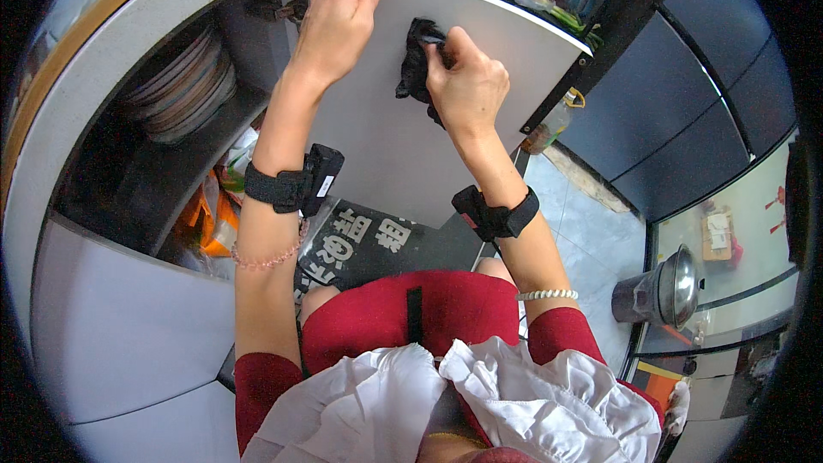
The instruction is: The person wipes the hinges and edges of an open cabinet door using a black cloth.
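My right hand (468, 80) grips a bunched black cloth (418, 61) against the inner face of an open white cabinet door (379, 161). To its left, my left hand (341, 16) is raised near the door's top edge beside the hinge, fingers extended; it shows no object in it. Part of its fingertips reaches the picture's top rim. Each forearm wears a black strap with a small black device.
Left of the door, the open cabinet holds a stack of plates (186, 90) on a shelf, with orange and green bags (215, 212) below. A bottle (553, 122) stands beyond the door's right edge. A metal-lidded bin (656, 292) stands at right.
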